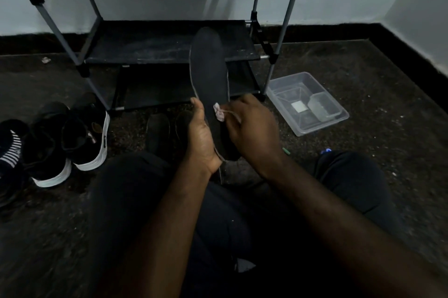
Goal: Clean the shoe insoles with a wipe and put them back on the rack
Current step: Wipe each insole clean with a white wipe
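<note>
Forearms [169,212], nearest the head camera, extend over dark-clad knees [126,176]: the left hand [202,137] grips the heel end of a dark insole [209,72], held toe-up before the rack [157,43], while the right hand [252,125] pinches a crumpled wipe [219,112] against its face. Thin and light, probably flexible, the insole is best braced at heel and edges.

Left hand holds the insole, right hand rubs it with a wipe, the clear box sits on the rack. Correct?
No. The head view shows the clear box on the floor beside the rack; left hand holds the insole, right hand rubs it with a wipe.
</note>
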